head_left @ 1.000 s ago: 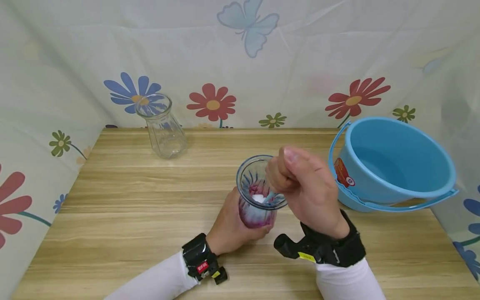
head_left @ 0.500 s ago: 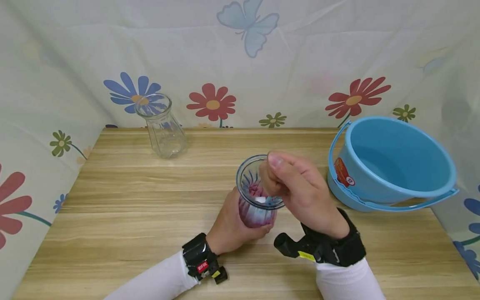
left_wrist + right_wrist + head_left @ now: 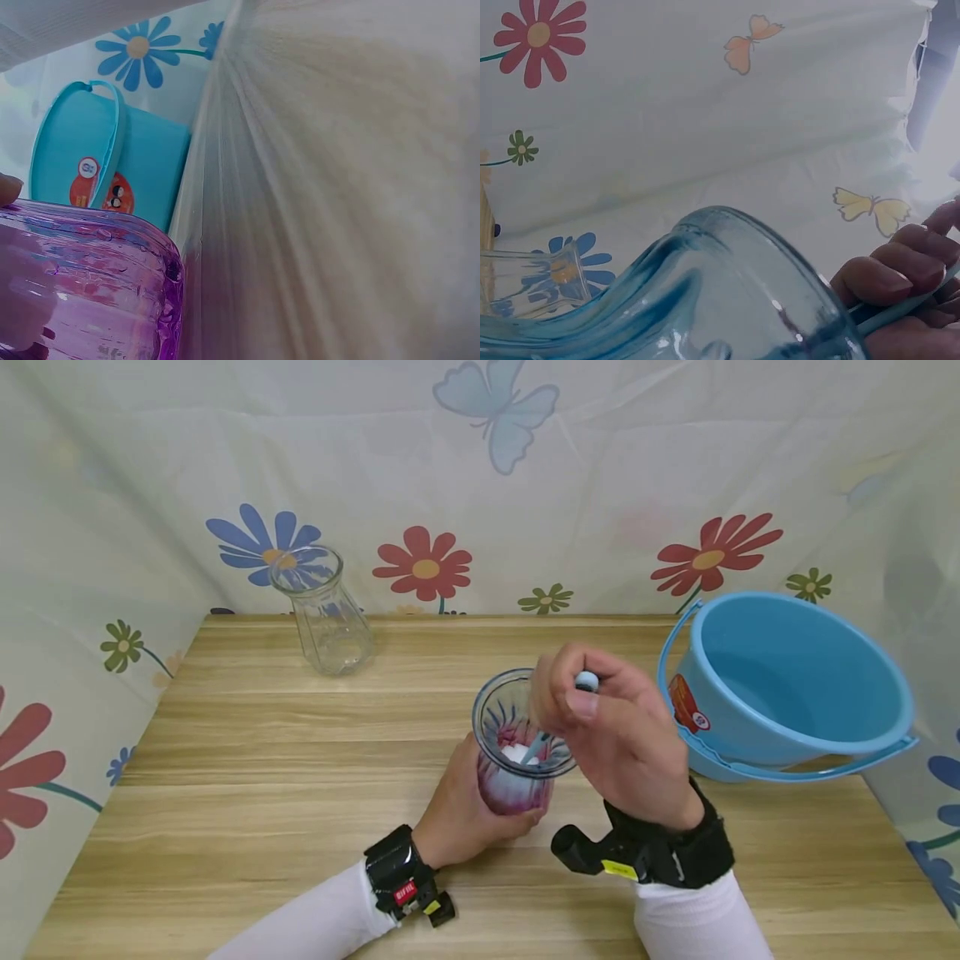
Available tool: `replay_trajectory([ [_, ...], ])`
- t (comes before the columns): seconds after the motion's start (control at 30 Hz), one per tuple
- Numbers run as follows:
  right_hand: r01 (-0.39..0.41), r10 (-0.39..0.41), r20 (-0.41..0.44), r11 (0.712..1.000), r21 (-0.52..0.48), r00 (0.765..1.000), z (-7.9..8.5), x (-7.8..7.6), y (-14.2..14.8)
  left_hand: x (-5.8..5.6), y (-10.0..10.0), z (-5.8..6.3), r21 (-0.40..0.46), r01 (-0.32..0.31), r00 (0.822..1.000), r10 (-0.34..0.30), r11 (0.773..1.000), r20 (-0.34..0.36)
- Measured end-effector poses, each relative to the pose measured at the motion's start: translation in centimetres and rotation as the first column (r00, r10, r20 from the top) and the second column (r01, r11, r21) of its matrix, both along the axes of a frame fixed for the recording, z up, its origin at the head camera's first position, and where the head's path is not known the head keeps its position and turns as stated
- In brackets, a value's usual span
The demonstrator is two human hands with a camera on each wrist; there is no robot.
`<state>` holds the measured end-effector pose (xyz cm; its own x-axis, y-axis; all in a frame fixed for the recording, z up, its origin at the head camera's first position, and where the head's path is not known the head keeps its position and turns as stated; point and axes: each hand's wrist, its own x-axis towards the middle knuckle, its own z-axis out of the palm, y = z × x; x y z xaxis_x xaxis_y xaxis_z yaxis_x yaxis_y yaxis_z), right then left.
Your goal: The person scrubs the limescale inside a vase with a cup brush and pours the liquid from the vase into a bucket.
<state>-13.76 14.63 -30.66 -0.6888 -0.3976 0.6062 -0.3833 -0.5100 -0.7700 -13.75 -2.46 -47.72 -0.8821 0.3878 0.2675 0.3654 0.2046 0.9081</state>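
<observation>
In the head view, my left hand (image 3: 468,814) grips a flared glass vase (image 3: 501,785), blue at the rim and purple lower down. Its purple base (image 3: 112,277) fills the lower left of the left wrist view. Over the mouth, my right hand (image 3: 615,739) holds a bottle brush (image 3: 534,748) by its light blue handle, whose round end sticks up past the thumb. The white head of the brush is down inside the vase. From the right wrist, curled fingers (image 3: 900,274) wrap the handle beside the bluish glass rim (image 3: 780,262).
A clear glass vase (image 3: 333,627) stands at the back left of the wooden table (image 3: 300,777). To the right is a light blue bucket (image 3: 795,743) with its handle hanging down at the front. A flower-printed sheet (image 3: 600,485) hangs behind and at both sides.
My right hand shifted slightly left, then back right, and has turned, so the brush handle's end and shaft now show. The left hand and its vase stayed in place.
</observation>
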Motion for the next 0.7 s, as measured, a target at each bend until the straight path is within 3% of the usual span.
replay_trajectory([
  [0.2,-0.004,0.003,-0.005,0.998,-0.06,1.0,0.26,0.18,-0.14,-0.16,0.19,-0.1,0.011,-0.011,1.0,0.012,1.0,-0.025],
  [0.43,0.08,-0.081,-0.014,0.996,-0.027,0.997,0.35,0.41,-0.42,-0.17,0.17,-0.19,0.01,-0.006,1.0,0.007,1.0,-0.02],
  [0.7,0.157,-0.162,-0.074,0.985,-0.072,0.984,0.42,0.28,-0.63,-0.03,0.11,-0.06,-0.005,-0.013,0.999,0.013,1.0,-0.036],
])
